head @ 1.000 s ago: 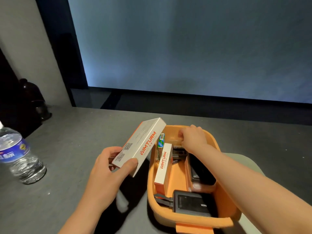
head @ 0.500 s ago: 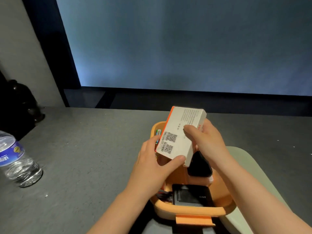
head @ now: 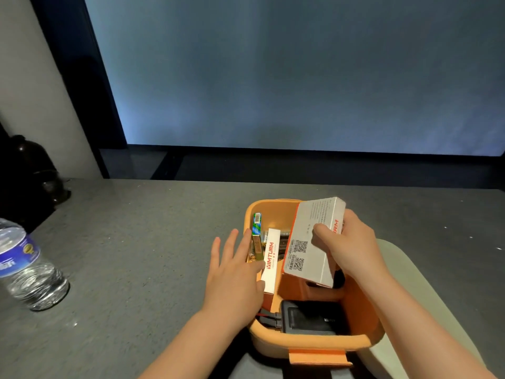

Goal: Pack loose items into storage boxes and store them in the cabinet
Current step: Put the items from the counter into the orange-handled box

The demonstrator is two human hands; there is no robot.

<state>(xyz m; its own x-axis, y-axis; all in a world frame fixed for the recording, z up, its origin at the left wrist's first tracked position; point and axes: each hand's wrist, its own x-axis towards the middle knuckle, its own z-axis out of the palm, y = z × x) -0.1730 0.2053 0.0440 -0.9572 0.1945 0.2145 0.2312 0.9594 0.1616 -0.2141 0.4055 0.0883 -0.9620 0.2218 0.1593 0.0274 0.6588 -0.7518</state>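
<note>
Right hand [head: 352,250] grips white-and-orange cardboard box [head: 311,242], tilted over orange plastic storage box [head: 314,344]. Left hand [head: 235,272] fingers straight, spread, empty, at the storage box's left rim.

Table top [head: 142,242] looks like matt grey stone or laminate, slightly speckled, a bit grainy. The orange storage box [head: 314,344] is smooth plastic with a soft satin sheen, no real gloss. The white carton [head: 308,228] looks like matt printed cardboard with red lettering, same for the slimmer white carton [head: 270,258] standing inside. The black device [head: 308,318] at the near end is matt plastic, as far as I can tell. The water bottle [head: 27,272] is clear ribbed plastic, shiny, with a glossy blue label.
</note>
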